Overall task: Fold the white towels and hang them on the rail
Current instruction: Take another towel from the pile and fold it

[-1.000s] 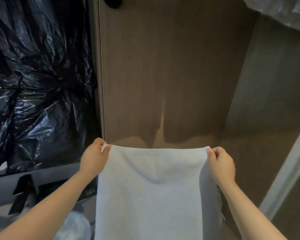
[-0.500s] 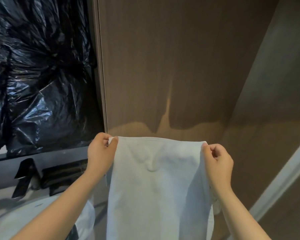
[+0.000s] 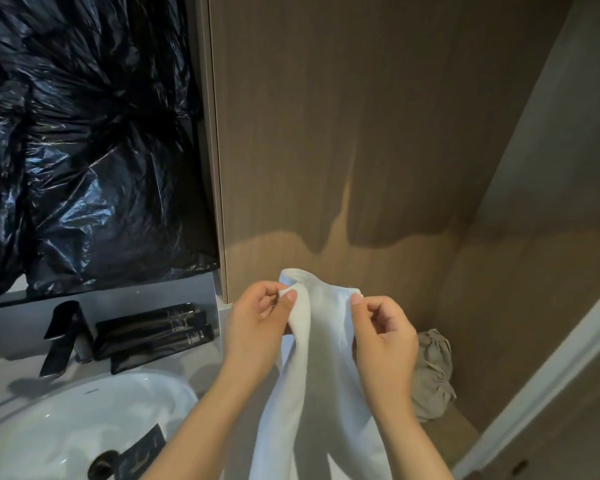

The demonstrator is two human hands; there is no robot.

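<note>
Because the white towel [image 3: 323, 375] looks mid-fold lengthwise, the left hand [image 3: 260, 322] and right hand [image 3: 385, 339] sit close at lower centre, each grip pinched on a top corner.

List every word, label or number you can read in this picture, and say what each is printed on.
Black tubes by the sink: pale print, too blurred to read.
Black card in the sink: faint marks, unreadable.
No other writing shows.

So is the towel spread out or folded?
Partly folded: left hand and right hand pinch the white towel at its top corners, held close together.
</note>
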